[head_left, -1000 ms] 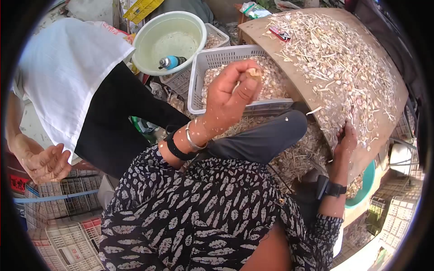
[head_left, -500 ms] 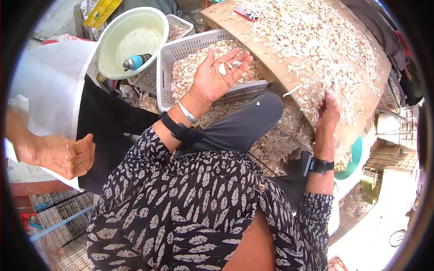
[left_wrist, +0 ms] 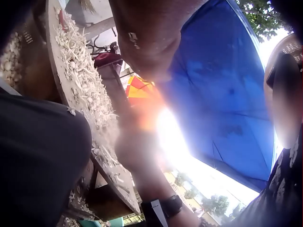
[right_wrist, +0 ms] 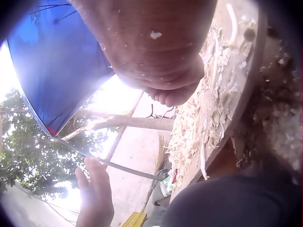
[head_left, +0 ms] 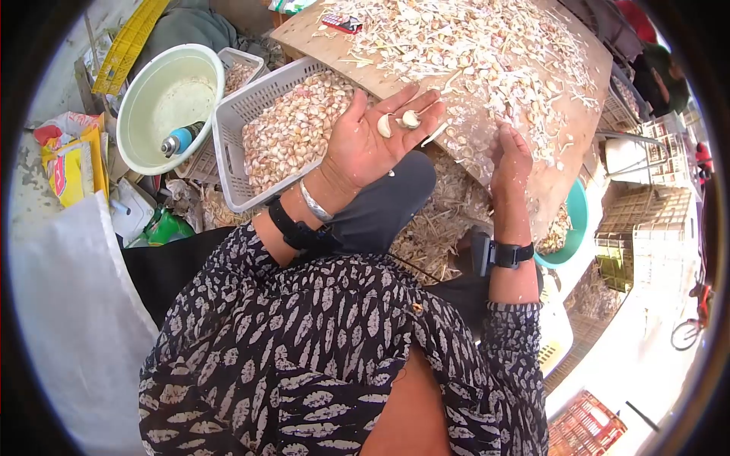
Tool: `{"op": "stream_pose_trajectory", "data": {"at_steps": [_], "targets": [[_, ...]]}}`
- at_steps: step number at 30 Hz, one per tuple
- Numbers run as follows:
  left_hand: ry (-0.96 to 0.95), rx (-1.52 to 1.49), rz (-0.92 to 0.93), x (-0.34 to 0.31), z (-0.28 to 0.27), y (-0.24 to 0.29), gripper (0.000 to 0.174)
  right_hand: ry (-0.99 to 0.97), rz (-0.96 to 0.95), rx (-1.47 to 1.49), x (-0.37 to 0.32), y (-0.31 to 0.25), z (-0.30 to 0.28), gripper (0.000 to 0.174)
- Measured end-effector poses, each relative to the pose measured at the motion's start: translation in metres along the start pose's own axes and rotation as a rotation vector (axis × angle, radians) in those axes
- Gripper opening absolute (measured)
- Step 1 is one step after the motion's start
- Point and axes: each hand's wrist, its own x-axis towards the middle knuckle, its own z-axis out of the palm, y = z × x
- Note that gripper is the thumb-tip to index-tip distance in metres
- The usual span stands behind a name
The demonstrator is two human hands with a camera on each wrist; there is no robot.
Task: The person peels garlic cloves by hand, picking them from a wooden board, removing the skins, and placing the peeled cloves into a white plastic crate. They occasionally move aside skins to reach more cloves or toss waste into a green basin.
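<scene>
Nr pale crate [head_left: 226,167] & tabletop [head_left: 304,38], carrying white garlic cloves [head_left: 385,126] on fingers of L grip [head_left: 372,140], palm up, spread wide, thumb out to side. On tabletop, broad heap of garlic & stalks [head_left: 456,45]; nr its edge, R grip [head_left: 512,156] w/ fingers bent, can't tell if holding anything. In crate, lots of pinkish cloves [head_left: 281,125]. To L of crate, pale green basin [head_left: 135,106] w/ blue-&-blk bottle [head_left: 179,140] inside. Lower down, just beside tabletop, teal tub [head_left: 579,232] w/ more bits [head_left: 557,234] inside.
</scene>
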Motion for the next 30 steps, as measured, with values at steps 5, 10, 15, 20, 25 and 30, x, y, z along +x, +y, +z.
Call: {"op": "stream_pose_trajectory", "data": {"at_steps": [5,10,15,20,25,30], "targets": [[0.098,-0.093,-0.09,0.011,0.003,-0.008,0.047,0.053,-0.031,0.102,0.01,-0.004,-0.013,0.018],[0.168,0.361,-0.252,0.043,0.028,-0.078,0.022,0.078,0.038,0.155,0.003,0.006,-0.004,0.013],[-0.509,0.783,-0.504,0.047,0.049,-0.228,0.023,0.006,0.049,0.176,-0.026,0.022,0.019,0.013],[-1.006,1.508,0.175,0.113,0.031,-0.23,0.011,0.177,0.098,0.035,-0.02,0.011,-0.018,0.017],[-0.897,2.322,0.325,0.247,-0.051,-0.121,0.018,0.378,-0.074,0.198,-0.004,-0.021,-0.067,0.017],[-1.095,2.589,0.194,0.263,-0.085,-0.116,0.014,0.372,-0.123,-0.191,0.046,-0.066,-0.088,0.018]]}}
